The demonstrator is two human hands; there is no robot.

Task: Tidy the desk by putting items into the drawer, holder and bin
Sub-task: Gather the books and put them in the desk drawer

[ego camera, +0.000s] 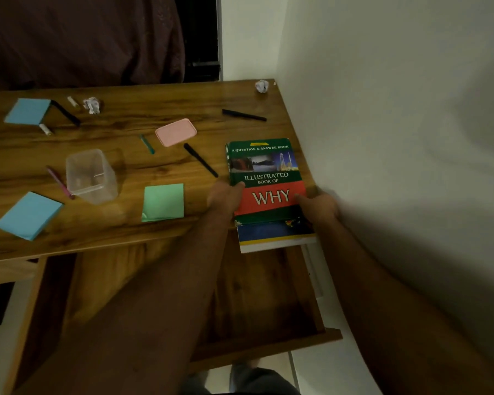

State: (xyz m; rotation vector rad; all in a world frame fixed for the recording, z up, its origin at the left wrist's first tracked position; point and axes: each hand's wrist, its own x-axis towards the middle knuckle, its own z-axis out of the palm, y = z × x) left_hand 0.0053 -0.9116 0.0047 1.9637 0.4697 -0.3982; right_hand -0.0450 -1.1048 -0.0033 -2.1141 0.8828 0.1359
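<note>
A green and red book (265, 166) titled "Illustrated Book of Why" lies at the desk's right front edge, its near end jutting out over the open wooden drawer (257, 303). My left hand (226, 196) grips the book's left edge, thumb on the cover. My right hand (318, 205) grips its right edge. A clear plastic holder (90, 175) stands on the desk to the left. Around it lie black pens (200, 160) (243, 115) (65, 113), a teal pen (147, 144) and a pink pen (60, 182).
Sticky-note pads lie about the wooden desk (154, 106): two blue ones (27, 111) (29, 214) and a green one (163, 202). A pink lid (176, 132) sits mid-desk. Crumpled paper balls (92, 105) (262, 86) rest near the back. A white wall (397, 109) borders the right.
</note>
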